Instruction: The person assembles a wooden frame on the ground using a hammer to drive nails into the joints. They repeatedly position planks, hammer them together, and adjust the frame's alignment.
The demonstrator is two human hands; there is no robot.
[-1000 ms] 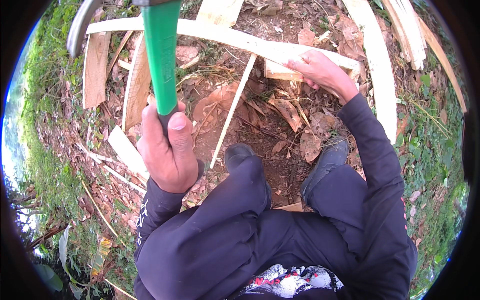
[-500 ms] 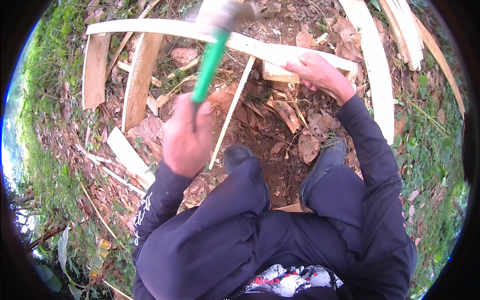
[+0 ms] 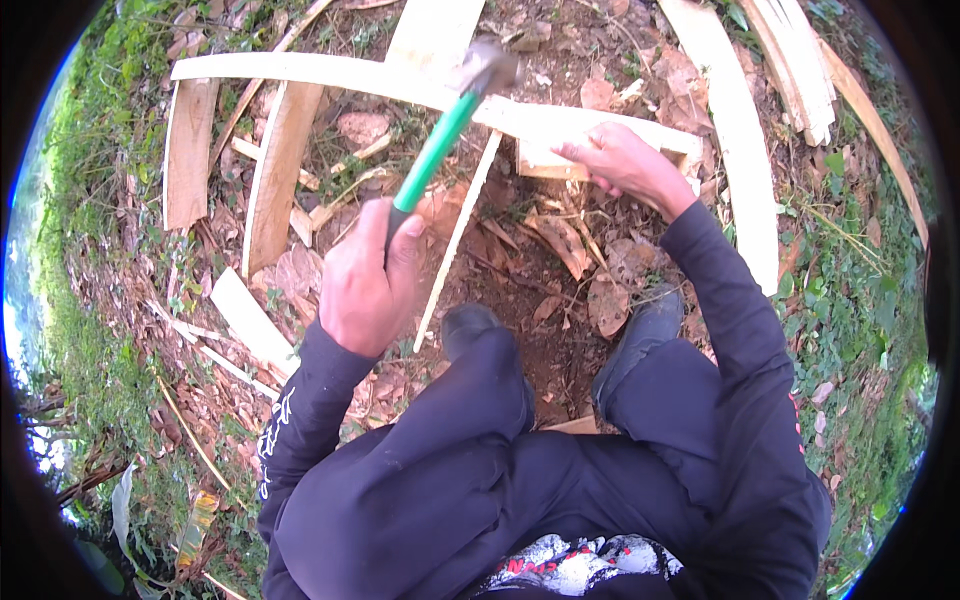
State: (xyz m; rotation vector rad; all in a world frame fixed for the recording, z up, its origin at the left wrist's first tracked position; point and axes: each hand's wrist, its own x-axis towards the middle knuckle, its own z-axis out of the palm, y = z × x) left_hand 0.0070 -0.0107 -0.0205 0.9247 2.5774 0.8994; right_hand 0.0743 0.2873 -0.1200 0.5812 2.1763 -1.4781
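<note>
My left hand (image 3: 368, 290) is closed round the dark grip of a hammer (image 3: 437, 150) with a green handle and a grey metal head. The hammer head is over a long pale wooden strip (image 3: 300, 68) that runs crosswise in front of me; whether they touch I cannot tell. My right hand (image 3: 635, 168) grips the strip's right part, thumb on top and fingers curled beneath. Below that hand is a short wooden block (image 3: 538, 165) against the strip. Two boards, an outer board (image 3: 190, 155) and an inner board (image 3: 283, 180), extend from the strip's left part toward me.
A thin stick (image 3: 462, 230) slants from the strip toward my left boot (image 3: 468, 328). A wide board (image 3: 435, 35) lies beyond the strip. Long planks (image 3: 735, 140) lie at the right, and a short board (image 3: 252, 320) at the left. Dry leaves and wood scraps cover the soil.
The hammer head has shifted slightly right and down, and its motion blur has lessened. My right hand keeps its grip on the strip. The whole view has moved a little.
</note>
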